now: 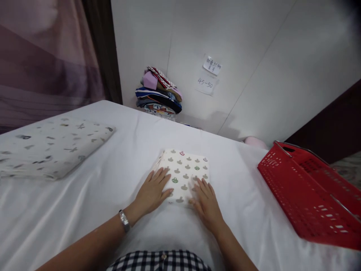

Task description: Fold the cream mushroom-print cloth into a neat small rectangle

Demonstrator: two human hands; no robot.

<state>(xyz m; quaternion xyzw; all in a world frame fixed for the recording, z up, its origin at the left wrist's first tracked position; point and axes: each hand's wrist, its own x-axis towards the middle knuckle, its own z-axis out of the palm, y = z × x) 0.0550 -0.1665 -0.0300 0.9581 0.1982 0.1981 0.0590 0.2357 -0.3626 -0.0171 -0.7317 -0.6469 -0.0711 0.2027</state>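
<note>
A folded white cloth with a mushroom print lies on the white-covered table in front of me. The print is mostly grey-beige, with a few green and red outlines. My left hand rests on its left edge, fingers stretched out and thumb apart. On the opposite side, my right hand touches the right edge with its fingers extended, slightly smeared by motion. Neither hand grips the cloth. A silver bracelet sits on my left wrist.
Another folded printed cloth lies at the left. A red plastic basket stands on the right side of the white table. Beyond the far edge, a stack of folded fabrics is against the wall, near paper notes.
</note>
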